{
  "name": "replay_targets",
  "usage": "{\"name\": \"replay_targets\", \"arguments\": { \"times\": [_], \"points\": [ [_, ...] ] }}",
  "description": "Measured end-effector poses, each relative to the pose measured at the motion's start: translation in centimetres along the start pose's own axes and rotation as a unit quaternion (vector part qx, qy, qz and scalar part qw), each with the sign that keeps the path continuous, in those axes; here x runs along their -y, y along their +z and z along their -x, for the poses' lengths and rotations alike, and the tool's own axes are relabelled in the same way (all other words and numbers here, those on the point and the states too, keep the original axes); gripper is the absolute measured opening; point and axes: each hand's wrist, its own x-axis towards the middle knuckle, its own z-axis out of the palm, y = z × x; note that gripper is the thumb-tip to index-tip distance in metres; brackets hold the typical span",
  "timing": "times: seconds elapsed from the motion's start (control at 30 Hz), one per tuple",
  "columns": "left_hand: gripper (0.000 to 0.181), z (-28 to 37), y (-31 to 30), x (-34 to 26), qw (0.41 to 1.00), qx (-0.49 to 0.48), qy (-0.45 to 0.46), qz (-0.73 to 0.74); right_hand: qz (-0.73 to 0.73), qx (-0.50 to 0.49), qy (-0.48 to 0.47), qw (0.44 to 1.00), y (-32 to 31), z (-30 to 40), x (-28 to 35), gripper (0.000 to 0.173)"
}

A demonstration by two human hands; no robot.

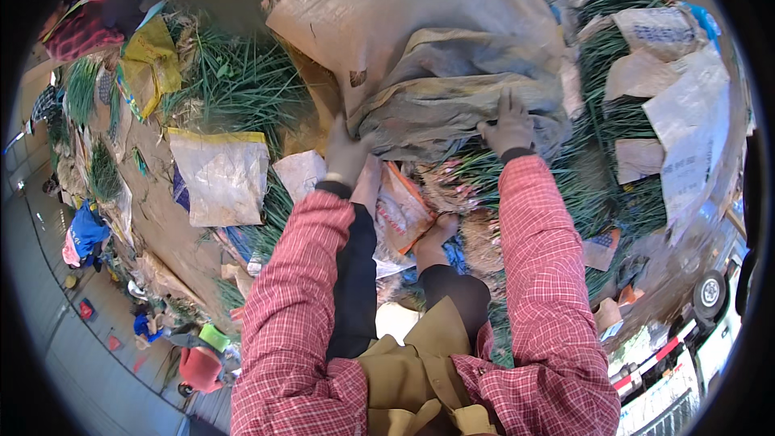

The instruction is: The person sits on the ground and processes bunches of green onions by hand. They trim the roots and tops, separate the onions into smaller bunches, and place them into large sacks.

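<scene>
A large, worn woven-plastic sack (424,6) is spread out before me, with a dirty grey crumpled fold (448,112) at its near side. My right hand (511,127), in a grey glove, rests on that fold with its thumb away from the fingers. At the sack's left edge is my left hand (346,151), also gloved; blur hides whether its fingers grip the material. Below the fold, bunches of spring onions (478,175) show pinkish root ends and long green leaves. A white and orange printed bag (402,209) lies between my legs, near my bare foot (437,233).
More green bunches (242,75) and a whitish sack (224,178) lie on the left. White sacks (696,127) cover greens on the right. Several people, one in a red top (200,369), are at lower left. A vehicle wheel (709,293) stands at lower right.
</scene>
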Motion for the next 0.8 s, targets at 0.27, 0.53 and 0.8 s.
{"name": "replay_targets", "arguments": {
  "times": [0.27, 0.53, 0.8],
  "points": [
    [0.105, -15.1, 5.5, -5.9, 0.976, 0.063, -0.041, 0.204, -0.151, -0.089, 0.033, 0.984, 6.2, -1.8, 1.3, 0.043],
    [0.079, -1.8, 7.8, -2.3, 0.955, 0.163, -0.043, 0.243, -0.617, 0.016, 0.092, 0.781, 5.3, 3.8, 14.8, 0.037],
    [0.040, 0.8, -8.9, 3.3, 0.959, 0.249, 0.120, 0.062, -0.548, 0.156, -0.196, 0.798, -2.9, 11.0, 21.2, 0.042]
  ]
}}
